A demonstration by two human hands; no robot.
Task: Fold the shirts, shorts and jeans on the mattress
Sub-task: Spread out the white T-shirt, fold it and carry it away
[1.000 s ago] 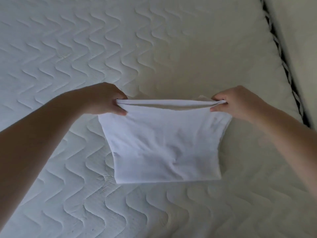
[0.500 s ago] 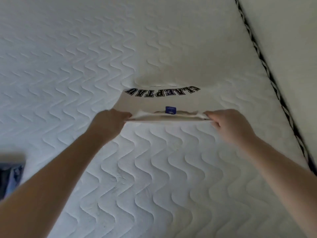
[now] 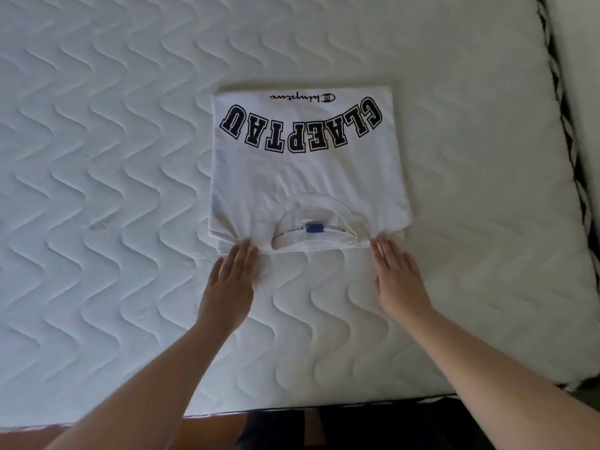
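A white T-shirt [image 3: 305, 177] with black arched lettering lies folded into a flat rectangle on the quilted white mattress [image 3: 113, 157]. Its collar with a blue tag faces me at the near edge. My left hand [image 3: 232, 280] lies flat, fingers straight, fingertips touching the shirt's near left corner. My right hand [image 3: 397, 277] is flat too, fingertips at the near right corner. Neither hand grips the cloth.
The mattress's right edge with black-patterned piping [image 3: 565, 125] runs down the right side. The near edge of the mattress [image 3: 292, 407] is close to my body, with dark clothing and a brown floor below it.
I held the folded shirt up by its top edge with both hands, then flipped it over and laid it down, lettering up. Both hands have let go and now lie flat at its near edge.
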